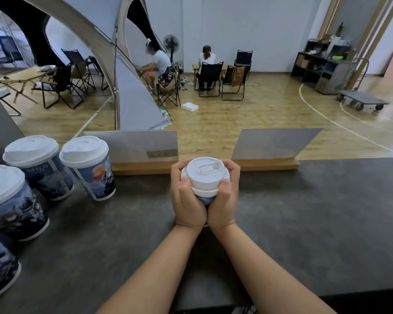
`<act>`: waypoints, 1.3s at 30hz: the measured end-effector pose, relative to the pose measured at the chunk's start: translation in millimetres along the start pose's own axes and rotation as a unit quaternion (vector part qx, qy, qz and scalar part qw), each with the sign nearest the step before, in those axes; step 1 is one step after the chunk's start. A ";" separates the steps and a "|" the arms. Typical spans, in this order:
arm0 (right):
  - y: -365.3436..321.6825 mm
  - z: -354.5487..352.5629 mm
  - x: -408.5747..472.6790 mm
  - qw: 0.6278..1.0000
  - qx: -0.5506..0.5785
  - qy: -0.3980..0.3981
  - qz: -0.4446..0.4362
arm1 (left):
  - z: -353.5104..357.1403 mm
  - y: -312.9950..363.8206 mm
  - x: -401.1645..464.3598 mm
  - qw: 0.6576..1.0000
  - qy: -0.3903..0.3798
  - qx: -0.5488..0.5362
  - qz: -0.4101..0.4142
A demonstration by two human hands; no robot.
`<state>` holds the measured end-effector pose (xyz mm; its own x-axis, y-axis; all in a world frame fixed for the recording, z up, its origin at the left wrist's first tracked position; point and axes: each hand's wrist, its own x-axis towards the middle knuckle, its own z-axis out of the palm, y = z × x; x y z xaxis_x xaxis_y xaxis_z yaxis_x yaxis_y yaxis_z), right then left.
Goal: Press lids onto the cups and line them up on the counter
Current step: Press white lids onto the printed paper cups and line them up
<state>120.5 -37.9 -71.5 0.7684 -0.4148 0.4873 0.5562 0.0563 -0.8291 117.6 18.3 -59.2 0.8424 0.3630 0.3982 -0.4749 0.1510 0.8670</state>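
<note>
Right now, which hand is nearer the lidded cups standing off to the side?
Left. The left hand wraps the near-left side of the centre cup, on the side facing the lidded cups; the right hand grips its far side.

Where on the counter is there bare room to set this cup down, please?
The counter is bare right of the hands, from the right sign stand to the near edge. There is a narrower bare strip between the left arm and the lidded cups. The left edge is crowded with those cups.
</note>
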 end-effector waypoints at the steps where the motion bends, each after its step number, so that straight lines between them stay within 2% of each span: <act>1: -0.5 0.1 0.1 1.000 -0.007 -0.002 0.003 | 0.3 0.4 0.8 1.000 -0.002 -0.002 -0.005; 7: -10.8 3.6 -3.1 0.998 -0.021 0.019 0.049 | -3.6 2.8 2.5 0.999 -0.032 -0.012 -0.025; 10: -24.5 0.5 -9.4 0.997 0.016 0.005 0.081 | -5.1 7.3 2.8 0.996 -0.052 -0.036 -0.060; 12: -30.7 -7.2 -12.5 0.990 0.061 -0.019 0.126 | -11.8 3.8 5.8 0.996 -0.043 -0.008 -0.078; 15: -29.4 -26.1 -19.6 0.980 0.101 -0.043 0.167 | -24.9 0.0 -1.8 0.993 0.010 0.102 -0.064; 17: -25.8 -35.4 -31.1 0.976 0.101 -0.051 0.185 | -24.8 6.3 -21.6 0.992 0.021 0.101 -0.078; 19: -25.1 -43.8 -41.1 0.976 0.089 -0.050 0.191 | -15.7 16.6 -46.1 0.995 0.001 0.045 -0.087; 21: -31.2 -57.0 -43.6 0.980 0.077 -0.038 0.179 | -3.8 23.0 -68.9 0.996 -0.044 -0.017 -0.072; 24: -48.6 -94.8 -36.0 0.986 0.065 -0.016 0.151 | 19.7 25.0 -91.7 0.984 -0.162 -0.036 -0.058; 27: -67.9 -146.6 -26.9 0.990 0.030 0.033 0.131 | 56.4 20.2 -113.9 0.959 -0.276 -0.022 -0.061; 32: -95.2 -263.1 -9.5 0.990 -0.016 0.089 0.113 | 153.1 11.4 -170.9 0.906 -0.412 0.018 -0.093; 36: -122.2 -364.0 6.0 0.986 -0.049 0.128 0.092 | 241.3 9.3 -220.2 0.878 -0.473 0.036 -0.067; 39: -138.1 -428.8 13.3 0.983 -0.070 0.150 0.084 | 297.6 7.8 -253.7 0.890 -0.448 0.086 -0.011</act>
<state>-81.7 -440.6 -68.1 0.7061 -0.6608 0.2544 0.3635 0.0299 -0.9311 -24.0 -346.3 -64.3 0.7526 -0.5280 0.3934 -0.4748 -0.0213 0.8798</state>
